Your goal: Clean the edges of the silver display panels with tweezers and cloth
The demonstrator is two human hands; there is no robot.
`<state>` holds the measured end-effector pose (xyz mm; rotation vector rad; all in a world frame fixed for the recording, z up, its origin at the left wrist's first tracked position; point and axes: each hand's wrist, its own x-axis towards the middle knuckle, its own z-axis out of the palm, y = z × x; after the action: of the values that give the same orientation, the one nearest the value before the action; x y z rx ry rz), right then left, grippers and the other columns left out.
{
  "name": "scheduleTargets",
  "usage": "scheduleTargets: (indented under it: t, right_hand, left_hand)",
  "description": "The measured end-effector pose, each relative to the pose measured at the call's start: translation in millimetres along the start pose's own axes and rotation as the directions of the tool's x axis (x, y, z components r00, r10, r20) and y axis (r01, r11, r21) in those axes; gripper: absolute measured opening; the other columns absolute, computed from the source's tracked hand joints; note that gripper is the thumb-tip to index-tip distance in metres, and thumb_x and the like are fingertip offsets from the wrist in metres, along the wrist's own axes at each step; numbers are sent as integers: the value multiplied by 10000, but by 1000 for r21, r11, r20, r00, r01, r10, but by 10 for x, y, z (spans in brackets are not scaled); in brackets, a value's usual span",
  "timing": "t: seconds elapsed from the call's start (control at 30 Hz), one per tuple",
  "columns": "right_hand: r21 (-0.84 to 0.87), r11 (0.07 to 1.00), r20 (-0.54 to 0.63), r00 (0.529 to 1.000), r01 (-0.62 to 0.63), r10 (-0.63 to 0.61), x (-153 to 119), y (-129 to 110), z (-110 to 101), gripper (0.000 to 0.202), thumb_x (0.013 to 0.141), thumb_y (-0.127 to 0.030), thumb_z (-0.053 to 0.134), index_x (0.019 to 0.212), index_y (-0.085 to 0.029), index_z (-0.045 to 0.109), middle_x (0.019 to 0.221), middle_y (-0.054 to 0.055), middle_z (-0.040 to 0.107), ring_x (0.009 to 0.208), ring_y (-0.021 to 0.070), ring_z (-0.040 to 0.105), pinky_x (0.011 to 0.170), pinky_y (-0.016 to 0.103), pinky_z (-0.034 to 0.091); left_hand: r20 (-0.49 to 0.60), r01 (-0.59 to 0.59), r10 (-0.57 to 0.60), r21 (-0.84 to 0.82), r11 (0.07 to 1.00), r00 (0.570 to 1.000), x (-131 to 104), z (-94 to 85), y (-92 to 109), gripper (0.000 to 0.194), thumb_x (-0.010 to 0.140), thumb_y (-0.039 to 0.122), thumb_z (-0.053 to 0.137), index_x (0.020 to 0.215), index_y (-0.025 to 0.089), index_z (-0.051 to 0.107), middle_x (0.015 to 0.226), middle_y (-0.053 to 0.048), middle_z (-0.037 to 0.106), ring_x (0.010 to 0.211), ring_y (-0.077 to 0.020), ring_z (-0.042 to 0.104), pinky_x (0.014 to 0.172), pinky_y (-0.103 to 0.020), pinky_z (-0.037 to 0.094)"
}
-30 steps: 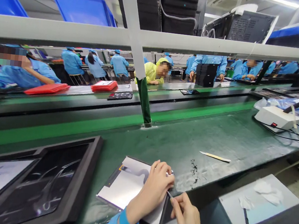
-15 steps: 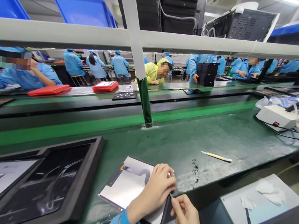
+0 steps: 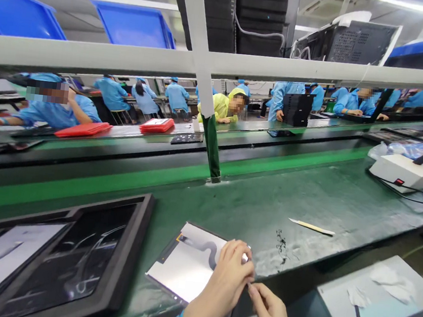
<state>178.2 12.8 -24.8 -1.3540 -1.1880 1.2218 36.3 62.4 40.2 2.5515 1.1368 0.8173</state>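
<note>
A flat display panel (image 3: 183,270) with a silvery back and dark border lies on the green bench, its near right end by the bench edge. My left hand (image 3: 230,270) rests across the panel's right side, fingers curled closed around that edge. Close beside it, my right hand (image 3: 269,310) pinches a thin strip at the panel's edge; most of the strip is hidden by the fingers. A craft knife with a pale yellow handle (image 3: 314,227) lies on the bench to the right, beyond black scribble-like marks (image 3: 281,245).
A black foam tray (image 3: 132,251) holding panels sits at left. A white box with a red switch (image 3: 399,175) and cables stands at far right. Below the bench edge, a grey surface (image 3: 344,301) holds crumpled white wipes. A green-wrapped post (image 3: 211,148) rises behind. Co-workers sit across the line.
The whole view has shifted slightly right and down. My right fingers have come closer to my left hand, and less of the thin strip shows between them.
</note>
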Motion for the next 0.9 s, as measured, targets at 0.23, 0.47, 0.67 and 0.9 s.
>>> scheduleTargets:
  t: [0.23, 0.47, 0.67, 0.9]
  right_hand:
    - [192, 979, -22, 997, -71, 76, -19, -30, 34, 578, 723, -784, 621, 684, -214, 532, 479, -89, 374, 427, 76, 238, 417, 219, 204]
    - [296, 932, 90, 977, -212, 193, 93, -10, -44, 632, 605, -803, 695, 670, -182, 602, 427, -113, 322, 349, 29, 156, 355, 199, 93]
    - [292, 928, 82, 972, -233, 219, 82, -130, -144, 638, 611, -777, 722, 708, -151, 651, 457, -107, 329, 383, 21, 151, 382, 195, 86]
    - [285, 932, 33, 974, -226, 226, 58, -336, -267, 604, 637, -733, 741, 731, -142, 662, 492, -99, 331, 416, 21, 146, 408, 203, 70]
  left_hand:
    - [-86, 161, -158, 34, 986, 984, 79, 9, -190, 134, 941, 122, 466, 886, 201, 559, 943, -67, 605, 917, -246, 584, 815, -442, 518]
    - [-167, 40, -15, 148, 988, 986, -402, 236, -250, 429, 1005, 166, 401, 1431, 198, 363, 1435, -148, 546, 1388, -286, 458, 1084, -541, 432]
    - [-165, 23, 14, 219, 975, 986, -417, 320, -294, 441, 1023, 165, 364, 1464, 181, 359, 1451, -146, 543, 1402, -284, 436, 1077, -539, 457]
    - [-157, 20, 18, 238, 971, 987, -426, 317, -308, 452, 1019, 167, 374, 1470, 181, 375, 1439, -145, 556, 1398, -277, 441, 1079, -522, 461]
